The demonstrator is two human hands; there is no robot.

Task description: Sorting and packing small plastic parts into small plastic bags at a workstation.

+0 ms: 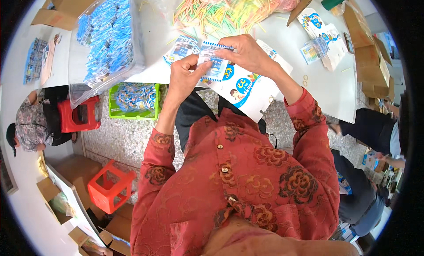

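Both my hands hold a small blue-and-white printed packet over the near edge of the white table. My left hand pinches its lower left side between thumb and fingers. My right hand grips it near the upper right corner. Just left of it, similar blue-and-white packets lie on the table. Beneath my hands a flattened white-and-blue printed carton juts over the table edge. A heap of thin pink, yellow and green sticks spreads beyond my hands.
A clear plastic bin full of blue packets stands at left. Below it are a green crate with packets and a red stool. Another red stool is on the floor. Other people sit at both sides. Cardboard boxes stand at right.
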